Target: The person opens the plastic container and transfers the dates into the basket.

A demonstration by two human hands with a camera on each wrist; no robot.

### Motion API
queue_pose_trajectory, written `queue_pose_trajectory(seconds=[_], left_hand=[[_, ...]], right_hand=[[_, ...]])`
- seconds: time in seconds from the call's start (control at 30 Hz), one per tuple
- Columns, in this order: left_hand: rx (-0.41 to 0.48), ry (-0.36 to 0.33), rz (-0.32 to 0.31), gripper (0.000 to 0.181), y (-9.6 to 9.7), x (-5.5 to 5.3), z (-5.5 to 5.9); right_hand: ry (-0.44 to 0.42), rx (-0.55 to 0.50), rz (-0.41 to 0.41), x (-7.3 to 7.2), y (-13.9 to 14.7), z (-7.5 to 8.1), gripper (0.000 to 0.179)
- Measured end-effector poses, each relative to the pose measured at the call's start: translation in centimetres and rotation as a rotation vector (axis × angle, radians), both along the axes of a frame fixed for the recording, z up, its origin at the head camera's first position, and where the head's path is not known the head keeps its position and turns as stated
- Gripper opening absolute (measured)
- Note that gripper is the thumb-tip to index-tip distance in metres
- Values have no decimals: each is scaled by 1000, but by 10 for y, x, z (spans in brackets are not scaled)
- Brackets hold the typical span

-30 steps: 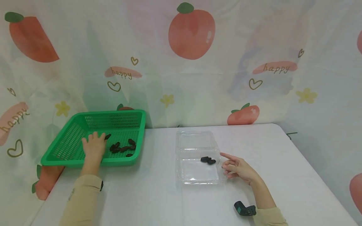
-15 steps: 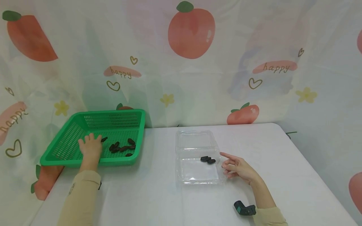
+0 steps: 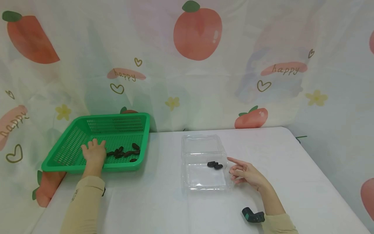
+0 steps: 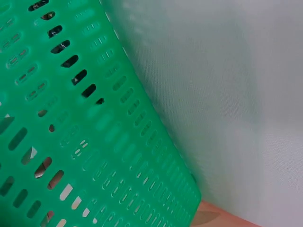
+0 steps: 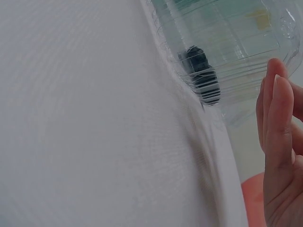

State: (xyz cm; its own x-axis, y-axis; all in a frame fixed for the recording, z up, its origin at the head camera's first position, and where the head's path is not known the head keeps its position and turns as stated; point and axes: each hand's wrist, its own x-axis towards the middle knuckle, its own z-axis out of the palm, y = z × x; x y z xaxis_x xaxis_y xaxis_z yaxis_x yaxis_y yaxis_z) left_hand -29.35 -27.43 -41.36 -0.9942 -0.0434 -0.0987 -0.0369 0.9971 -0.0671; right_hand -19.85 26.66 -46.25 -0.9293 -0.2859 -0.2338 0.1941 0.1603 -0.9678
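Note:
My left hand [image 3: 94, 154] is inside the green basket [image 3: 121, 167], its fingers spread. Right beside it, small dark oval pieces [image 3: 119, 154], like dates, lie on the basket floor, some of them touching. Only the outside of the basket wall [image 4: 99, 132] shows in the left wrist view, so what lies under the palm is hidden. My right hand [image 3: 246, 175] is at the right edge of a clear plastic clamshell box [image 3: 201, 178], its index finger extended to the rim. Several dark pieces [image 3: 214, 165] lie together inside that box. The right wrist view has the fingers [image 5: 281, 109] close against its ribbed side.
A small black angled device [image 3: 252, 216] lies on the white table [image 3: 152, 201] near the right forearm. Behind the table hangs a printed cloth [image 3: 198, 91] with fruit and lettering. The box's lid [image 3: 201, 144] is folded back towards the cloth.
A dark piece by the left fingertips has dropped down to the right, beside the others on the basket floor. The left hand has shifted slightly left. The right hand has stayed put.

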Motion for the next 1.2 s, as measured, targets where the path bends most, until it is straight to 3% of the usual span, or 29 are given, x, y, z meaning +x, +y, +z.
queue_pose_trajectory(seconds=[0.23, 0.43, 0.8, 0.97, 1.2], left_hand=[[20, 70, -24, 45, 3, -4, 1], [48, 152, -58, 43, 20, -8, 2], [93, 322, -154, 35, 79, -9, 16], [126, 393, -214, 33, 110, -2, 21], [185, 439, -285, 35, 149, 7, 16]], right_hand=[[-4, 5, -2, 0, 1, 0, 67], [-2, 13, -4, 0, 0, 1, 66], [-4, -2, 7, -1, 1, -1, 67], [-4, -5, 7, -1, 1, -1, 66], [-8, -15, 9, -1, 2, -2, 66]])
